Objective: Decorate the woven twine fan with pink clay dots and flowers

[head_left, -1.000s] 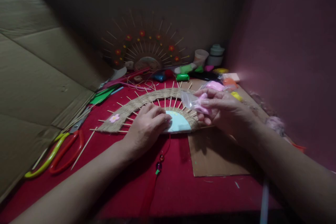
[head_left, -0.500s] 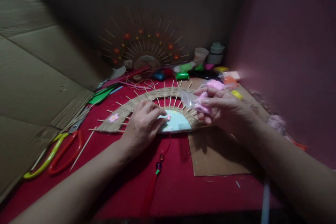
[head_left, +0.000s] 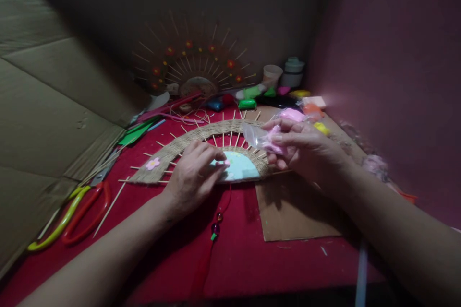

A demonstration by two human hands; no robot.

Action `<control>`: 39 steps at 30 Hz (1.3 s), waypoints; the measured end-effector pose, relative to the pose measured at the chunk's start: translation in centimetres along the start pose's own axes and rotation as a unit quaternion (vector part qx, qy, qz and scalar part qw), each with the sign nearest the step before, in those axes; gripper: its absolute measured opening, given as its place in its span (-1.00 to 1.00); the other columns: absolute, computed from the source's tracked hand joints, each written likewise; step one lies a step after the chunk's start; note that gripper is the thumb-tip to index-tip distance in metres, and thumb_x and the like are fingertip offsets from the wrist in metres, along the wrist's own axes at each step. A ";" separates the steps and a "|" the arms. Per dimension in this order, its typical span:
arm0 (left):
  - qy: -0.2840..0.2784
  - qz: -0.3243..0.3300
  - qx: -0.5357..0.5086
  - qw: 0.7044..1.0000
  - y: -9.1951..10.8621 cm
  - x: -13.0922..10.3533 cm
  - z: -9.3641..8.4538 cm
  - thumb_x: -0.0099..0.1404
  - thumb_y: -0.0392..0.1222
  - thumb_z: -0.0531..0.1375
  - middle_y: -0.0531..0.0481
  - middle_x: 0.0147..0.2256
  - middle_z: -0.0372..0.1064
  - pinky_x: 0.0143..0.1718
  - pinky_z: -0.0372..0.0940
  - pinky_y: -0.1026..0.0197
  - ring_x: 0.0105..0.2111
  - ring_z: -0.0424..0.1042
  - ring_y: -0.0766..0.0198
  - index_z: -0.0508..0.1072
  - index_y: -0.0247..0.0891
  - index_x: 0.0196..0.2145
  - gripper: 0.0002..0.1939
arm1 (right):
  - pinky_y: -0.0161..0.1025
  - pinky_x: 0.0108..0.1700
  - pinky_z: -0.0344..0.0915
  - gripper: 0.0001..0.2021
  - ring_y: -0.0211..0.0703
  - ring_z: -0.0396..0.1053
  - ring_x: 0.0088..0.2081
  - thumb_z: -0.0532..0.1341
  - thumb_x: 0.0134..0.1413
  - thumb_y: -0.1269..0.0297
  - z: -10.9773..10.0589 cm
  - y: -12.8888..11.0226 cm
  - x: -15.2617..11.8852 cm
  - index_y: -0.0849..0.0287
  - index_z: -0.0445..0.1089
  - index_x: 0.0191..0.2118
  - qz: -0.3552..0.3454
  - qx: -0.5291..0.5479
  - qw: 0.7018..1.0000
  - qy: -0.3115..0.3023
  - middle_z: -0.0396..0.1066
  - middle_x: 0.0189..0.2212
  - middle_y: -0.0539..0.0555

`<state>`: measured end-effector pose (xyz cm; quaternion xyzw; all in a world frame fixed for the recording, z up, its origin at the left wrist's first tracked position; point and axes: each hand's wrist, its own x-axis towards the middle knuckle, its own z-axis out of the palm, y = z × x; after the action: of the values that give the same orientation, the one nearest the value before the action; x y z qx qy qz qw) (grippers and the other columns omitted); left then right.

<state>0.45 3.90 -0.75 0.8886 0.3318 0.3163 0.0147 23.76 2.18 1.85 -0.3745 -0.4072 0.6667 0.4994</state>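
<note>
A half-round woven fan (head_left: 201,130) with thin wooden sticks lies on the red cloth. At its centre is a light-blue half disc (head_left: 241,165), and a pink flower (head_left: 152,163) sits on its left end. My left hand (head_left: 196,165) rests over the woven part, thumb and finger pinched at a small piece of pink clay (head_left: 226,163) above the blue surface. Raised over the fan's right side, my right hand (head_left: 298,146) is closed on a clear plastic bag (head_left: 254,135) with pink clay (head_left: 274,140) in it.
Scissors (head_left: 86,211) with yellow and red handles lie left, by a cardboard wall (head_left: 65,105). Coloured clay packets, such as a green one (head_left: 247,104), line the back near a cup (head_left: 272,76). Cardboard (head_left: 298,216) lies under the fan's right side. A beaded tassel (head_left: 215,228) hangs toward the front.
The whole view has shifted slightly, so most things appear a little further left. My left fingertips are closer around the small pink clay. My right hand keeps its hold on the bag.
</note>
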 end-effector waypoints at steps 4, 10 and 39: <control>0.002 -0.026 0.022 0.999 -0.5 0.1 0.3 0.32 -0.26 0.09 -0.11 -0.30 0.37 -0.24 0.22 0.12 -0.25 0.26 0.15 0.44 -0.29 -0.21 -0.84 | -0.43 -0.59 0.25 -0.79 -0.31 0.37 -0.57 0.25 -0.08 0.46 0.2 0.1 -0.1 0.14 0.37 -0.24 0.004 -0.021 1.000 -0.016 0.38 -0.55 -0.05; -0.068 -0.072 0.014 0.995 -0.2 0.5 0.5 0.31 -0.27 0.07 -0.10 -0.32 0.34 -0.21 0.21 0.09 -0.25 0.23 0.14 0.50 -0.30 -0.31 -0.80 | -0.37 -0.65 0.28 -0.78 -0.26 0.33 -0.64 0.14 -0.20 0.51 -0.3 1.3 0.3 0.22 0.41 -0.34 0.056 -0.043 0.990 -0.122 0.35 -0.64 -0.02; 0.006 -0.161 -0.212 0.964 4.0 0.0 -0.6 0.27 -0.30 0.15 0.05 -0.31 0.41 -0.21 0.27 0.27 -0.27 0.40 0.32 0.43 -0.23 -0.29 -0.94 | -0.34 -0.43 0.15 -0.88 -0.31 0.25 -0.51 0.16 0.11 0.39 2.5 3.1 -1.2 0.29 0.43 -0.36 -0.279 -0.501 0.819 -0.038 0.36 -0.53 0.02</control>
<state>2.45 0.72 0.65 0.7981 0.3956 0.3785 0.2515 20.67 0.06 0.05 -0.4177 -0.7907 0.2170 0.3915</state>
